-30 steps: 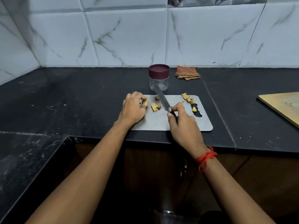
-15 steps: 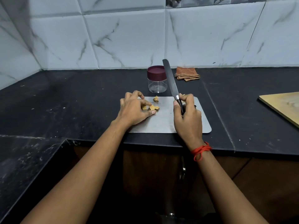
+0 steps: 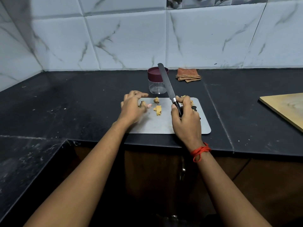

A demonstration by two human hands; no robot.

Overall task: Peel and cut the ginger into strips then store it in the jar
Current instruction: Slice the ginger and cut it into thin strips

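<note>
A grey metal cutting board (image 3: 164, 125) lies at the counter's front edge. On it are a pale yellow ginger piece (image 3: 158, 110) and a smaller one (image 3: 156, 99); more bits (image 3: 183, 96) show behind my right hand. My left hand (image 3: 132, 108), blurred, hovers over the board's left end, and a darker ginger piece (image 3: 142, 104) sits between its thumb and curled fingers. My right hand (image 3: 186, 118) grips the knife (image 3: 166, 82) by its black handle, blade raised and pointing away. A clear jar (image 3: 155, 86) with its maroon lid on stands just behind the board.
A folded orange checked cloth (image 3: 188, 77) lies by the tiled wall, right of the jar. A wooden board (image 3: 287, 108) sits at the counter's right edge. The black counter drops to a lower dark surface at the left front.
My right hand lifted the knife blade off the board and keeps it raised. My left hand has slid left, away from the yellow pieces, taking a small piece along.
</note>
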